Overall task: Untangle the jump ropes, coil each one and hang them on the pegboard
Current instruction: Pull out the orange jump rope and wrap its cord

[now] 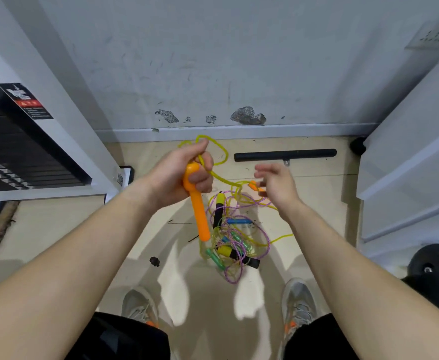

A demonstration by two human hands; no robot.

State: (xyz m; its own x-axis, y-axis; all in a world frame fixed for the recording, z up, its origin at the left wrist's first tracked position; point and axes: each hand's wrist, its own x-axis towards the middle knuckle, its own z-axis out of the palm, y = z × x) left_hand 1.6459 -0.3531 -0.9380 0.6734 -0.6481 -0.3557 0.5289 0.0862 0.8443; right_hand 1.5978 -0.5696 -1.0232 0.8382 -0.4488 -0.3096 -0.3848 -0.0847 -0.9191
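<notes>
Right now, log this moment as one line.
phase: untangling | left hand: grips orange handle and yellow rope | right hand: open, above pile | pile: tangled on floor

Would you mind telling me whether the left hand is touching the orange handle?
Touching: the head view shows the left hand gripping the orange handle, fingers curled round its top.

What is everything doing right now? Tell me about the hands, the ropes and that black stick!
left hand, fingers curled round the orange handle and loops of yellow rope.
orange handle, held up, hanging downward.
yellow rope, partly lifted, the rest running into the pile.
right hand, raised; cannot tell if it holds anything.
rope pile, tangled on the floor.
black bar, lying flat near the wall.
</notes>
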